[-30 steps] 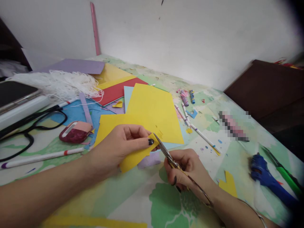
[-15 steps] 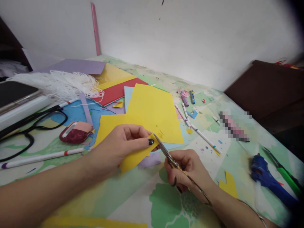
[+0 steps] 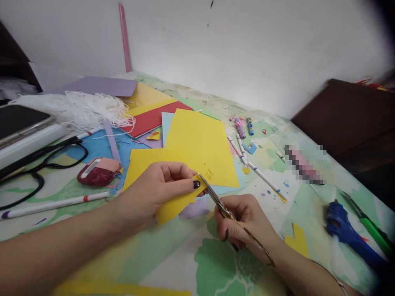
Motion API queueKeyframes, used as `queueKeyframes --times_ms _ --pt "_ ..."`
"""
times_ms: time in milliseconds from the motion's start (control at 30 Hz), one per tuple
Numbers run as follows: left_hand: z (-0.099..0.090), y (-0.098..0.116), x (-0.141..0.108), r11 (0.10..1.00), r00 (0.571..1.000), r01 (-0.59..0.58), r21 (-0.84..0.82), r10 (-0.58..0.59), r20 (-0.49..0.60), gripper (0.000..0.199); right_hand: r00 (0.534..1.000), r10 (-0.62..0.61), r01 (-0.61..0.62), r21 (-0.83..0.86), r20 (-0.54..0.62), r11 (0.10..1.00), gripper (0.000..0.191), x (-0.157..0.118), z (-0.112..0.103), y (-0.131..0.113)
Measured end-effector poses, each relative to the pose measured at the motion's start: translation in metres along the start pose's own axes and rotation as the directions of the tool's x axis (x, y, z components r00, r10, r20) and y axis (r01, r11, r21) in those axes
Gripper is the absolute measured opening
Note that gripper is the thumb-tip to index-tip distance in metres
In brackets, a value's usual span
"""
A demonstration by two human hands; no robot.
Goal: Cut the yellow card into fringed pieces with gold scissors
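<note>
Between the thumb and fingers of my left hand is a small piece of yellow paper, its top corner sticking out past the thumb. My right hand grips scissors by the handles. Their blades point up and to the left and meet the paper's right edge near my left thumbnail. The blades look nearly closed. Behind my hands lie larger yellow sheets, one with small dark marks. A lilac paper scrap rests on the table below the blades.
A glue gun and a green-handled cutter lie at the right. White markers and paper scraps are scattered mid-table. To the left are glasses, a maroon case, white string and a phone.
The scissor blades have drawn closer together at the paper's edge. Both hands stay almost in the same place, and the yellow piece is still held.
</note>
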State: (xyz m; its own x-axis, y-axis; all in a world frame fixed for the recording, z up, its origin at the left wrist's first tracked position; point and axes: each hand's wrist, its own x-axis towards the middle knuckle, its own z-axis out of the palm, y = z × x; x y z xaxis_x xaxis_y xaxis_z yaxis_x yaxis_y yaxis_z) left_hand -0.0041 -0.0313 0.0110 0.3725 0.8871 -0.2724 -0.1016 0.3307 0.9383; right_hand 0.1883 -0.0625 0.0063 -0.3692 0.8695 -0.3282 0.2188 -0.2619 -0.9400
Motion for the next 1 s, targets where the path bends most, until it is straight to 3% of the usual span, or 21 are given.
queueKeyframes --times_ms 500,800,1000 --pt "0.0001 -0.0002 -0.0017 1.0 1.0 -0.006 0.005 0.006 0.002 0.015 1.0 0.01 -0.01 -0.035 -0.009 0.999 0.036 -0.0009 0.0001 0.0006" --pt "0.0007 0.0003 -0.0033 1.0 1.0 -0.005 0.006 0.005 -0.009 0.017 0.985 -0.144 0.139 0.055 0.092 0.989 0.05 -0.0001 -0.0016 0.0038" --pt "0.0021 0.0042 -0.0042 1.0 1.0 0.003 0.024 -0.003 -0.012 0.016 0.981 -0.16 0.155 0.058 0.11 0.986 0.053 -0.0016 -0.0029 0.0075"
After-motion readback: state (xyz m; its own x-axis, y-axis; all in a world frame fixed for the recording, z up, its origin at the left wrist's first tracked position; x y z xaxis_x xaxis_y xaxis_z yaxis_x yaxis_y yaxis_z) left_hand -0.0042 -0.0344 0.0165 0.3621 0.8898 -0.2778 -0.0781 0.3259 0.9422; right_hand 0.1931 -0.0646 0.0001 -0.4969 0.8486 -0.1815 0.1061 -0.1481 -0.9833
